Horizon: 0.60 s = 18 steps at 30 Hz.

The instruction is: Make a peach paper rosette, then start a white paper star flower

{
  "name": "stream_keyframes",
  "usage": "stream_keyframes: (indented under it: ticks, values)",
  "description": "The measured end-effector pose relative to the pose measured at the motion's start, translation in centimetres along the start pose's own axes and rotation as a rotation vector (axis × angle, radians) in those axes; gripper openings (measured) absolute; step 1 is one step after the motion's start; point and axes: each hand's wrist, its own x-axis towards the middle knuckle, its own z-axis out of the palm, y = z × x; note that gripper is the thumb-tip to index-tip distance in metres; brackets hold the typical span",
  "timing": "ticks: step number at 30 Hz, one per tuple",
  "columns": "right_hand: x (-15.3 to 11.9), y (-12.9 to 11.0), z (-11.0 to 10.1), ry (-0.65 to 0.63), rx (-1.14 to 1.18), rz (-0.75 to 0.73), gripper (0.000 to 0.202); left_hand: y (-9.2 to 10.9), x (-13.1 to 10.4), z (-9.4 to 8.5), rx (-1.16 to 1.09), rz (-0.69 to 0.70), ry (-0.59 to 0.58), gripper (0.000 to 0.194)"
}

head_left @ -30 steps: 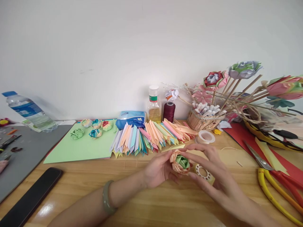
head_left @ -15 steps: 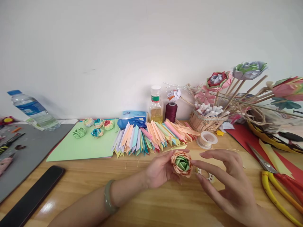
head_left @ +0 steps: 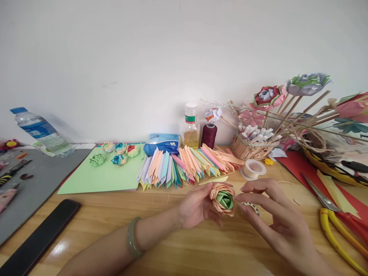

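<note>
My left hand (head_left: 197, 207) is closed around a paper flower (head_left: 224, 199) with peach outer petals and a green centre, its face tilted up toward me. My right hand (head_left: 276, 218) hovers just right of the flower, fingers curved and apart, the index fingertip close to the petal edge; whether it touches cannot be made out. Partly hidden behind the right fingers, a pale ring with holes (head_left: 252, 208) lies on the table. Past the hands lie several folded paper strips (head_left: 163, 168) in many colours and a spool of thin cord (head_left: 253, 170).
Several small paper flowers (head_left: 97, 159) sit on green sheets (head_left: 94, 180). A black phone-like slab (head_left: 40, 237) lies front left. Yellow-handled scissors (head_left: 327, 226) are at right, near a basket (head_left: 253, 149) of paper rolls. A glass bottle (head_left: 191, 128) and maroon thread (head_left: 209, 136) stand behind.
The right thumb has moved up closer to the index finger beside the flower. The left hand still holds the flower; the whole view has shifted slightly.
</note>
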Motion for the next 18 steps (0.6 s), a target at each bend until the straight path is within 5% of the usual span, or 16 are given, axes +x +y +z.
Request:
stream_keyframes:
  ticks: [12, 18]
  values:
    - [0.4, 0.1, 0.3, -0.067, -0.093, -0.057, 0.012, 0.0, 0.0, 0.6, 0.164, 0.087, 0.124, 0.032]
    - [-0.1, 0.8, 0.2, -0.148, -0.256, -0.232, 0.012, -0.1, 0.1, 0.5, 0.131, 0.053, 0.144, 0.033]
